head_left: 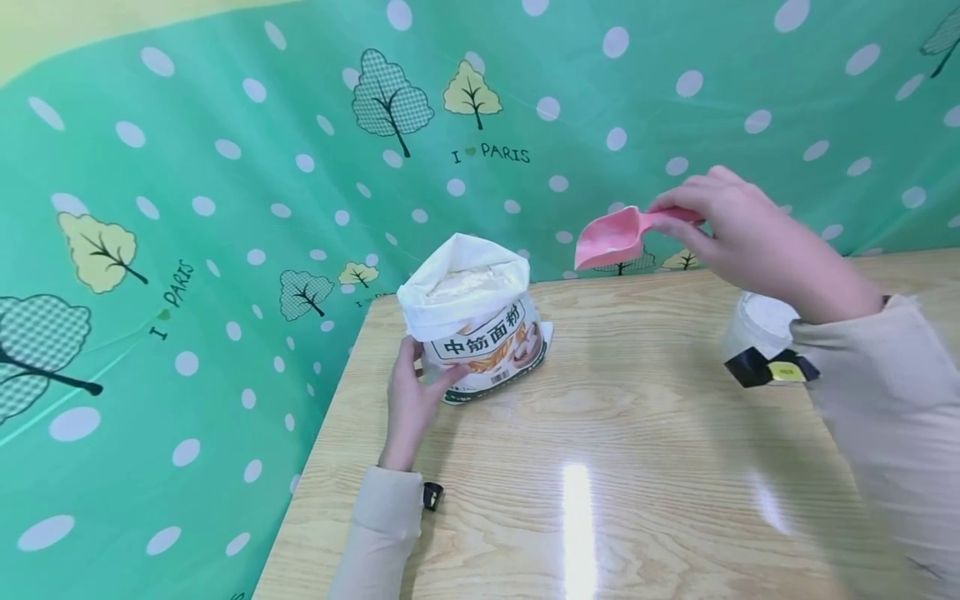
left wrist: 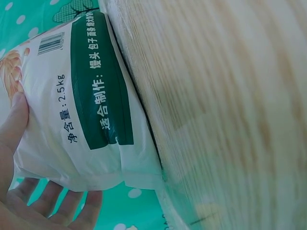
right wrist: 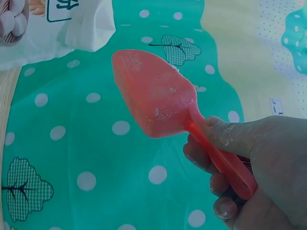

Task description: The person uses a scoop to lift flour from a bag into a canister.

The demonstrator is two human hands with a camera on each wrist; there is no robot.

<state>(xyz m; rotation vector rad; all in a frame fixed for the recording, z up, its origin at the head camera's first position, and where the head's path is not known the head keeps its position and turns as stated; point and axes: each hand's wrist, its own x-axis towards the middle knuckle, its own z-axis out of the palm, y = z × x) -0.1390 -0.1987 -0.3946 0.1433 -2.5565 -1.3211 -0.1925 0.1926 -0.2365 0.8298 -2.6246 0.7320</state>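
A white bag of flour [head_left: 487, 350] stands on the table with its top folded down, white flour [head_left: 468, 283] visible inside. My left hand [head_left: 416, 392] holds its lower left side. In the left wrist view the thumb [left wrist: 17, 120] lies on the printed front and the other fingers reach round the side. My right hand [head_left: 738, 221] grips the handle of a pink scoop [head_left: 611, 237], raised above the table to the right of the bag. Traces of white powder cling to the scoop's bowl [right wrist: 156, 96] and to the right thumb.
A clear round container [head_left: 750, 325] with white powder stands at the right, partly hidden by the right forearm. The pale wooden table [head_left: 637, 400] meets a green dotted cloth [head_left: 247, 167] at its back and left.
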